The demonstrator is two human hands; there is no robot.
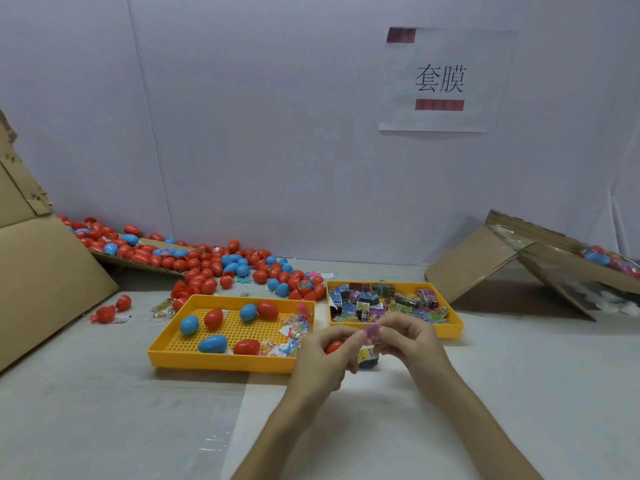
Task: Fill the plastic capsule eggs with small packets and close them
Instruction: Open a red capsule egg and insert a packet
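My left hand [323, 355] curls round a red capsule egg [333, 347], most of it hidden by the fingers. My right hand [414, 341] pinches a small pink-purple packet [373, 332] just above the egg, and the left thumb touches that packet too. A small yellow-and-blue packet [367, 357] lies on the table below my hands. The left yellow tray [207, 358] holds several red and blue eggs and clear toy packets. The right yellow tray [453, 329] is full of small printed packets.
A heap of red and blue eggs [207, 268] spills from a cardboard box [41, 278] at the back left. Another tipped cardboard box [491, 261] with eggs lies at the right. A white wall with a paper sign [440, 81] stands behind.
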